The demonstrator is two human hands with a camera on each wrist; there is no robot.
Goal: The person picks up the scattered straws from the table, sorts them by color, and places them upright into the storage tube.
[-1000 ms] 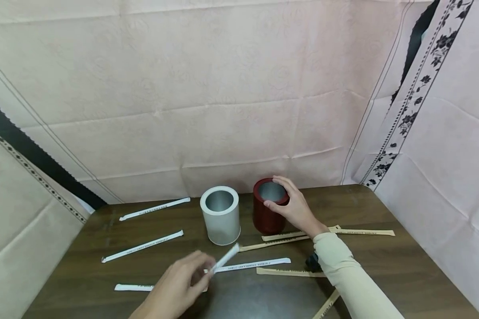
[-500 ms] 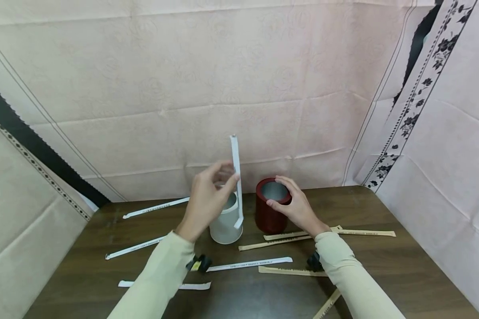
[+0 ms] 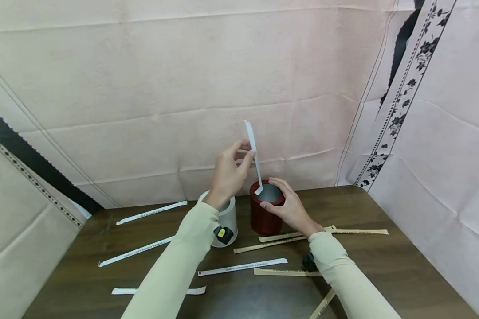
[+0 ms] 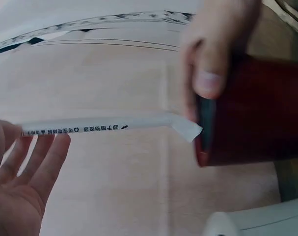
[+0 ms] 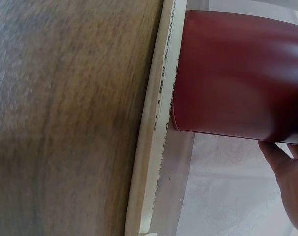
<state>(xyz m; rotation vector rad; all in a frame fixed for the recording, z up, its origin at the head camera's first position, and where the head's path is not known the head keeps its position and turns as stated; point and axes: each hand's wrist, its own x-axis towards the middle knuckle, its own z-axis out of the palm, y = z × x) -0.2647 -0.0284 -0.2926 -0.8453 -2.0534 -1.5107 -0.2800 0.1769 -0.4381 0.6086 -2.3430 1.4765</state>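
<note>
My left hand point(image 3: 230, 173) pinches a white paper-wrapped straw point(image 3: 251, 138) near its middle. The straw stands nearly upright, its folded lower end right at the mouth of the red can-shaped holder point(image 3: 265, 221). In the left wrist view, printed characters run along the wrapped straw point(image 4: 97, 125), and its bent tip overlaps the rim of the red holder point(image 4: 266, 113). My right hand point(image 3: 290, 204) grips the red holder around its upper part, thumb at the near side. The right wrist view shows the smooth red wall point(image 5: 237, 73) with fingers under its edge.
A white holder point(image 3: 230, 217) stands left of the red one, partly behind my left forearm. Several white wrapped straws point(image 3: 243, 267) lie at left and centre. Several tan wrapped straws point(image 3: 359, 231) lie at right. A cloth-covered wall point(image 3: 175, 110) rises behind the brown table point(image 3: 239, 305).
My left hand has lifted the white straw from over the table, turned it upright and carried it right, past the white holder to the red one. My right hand stays on the red holder.
</note>
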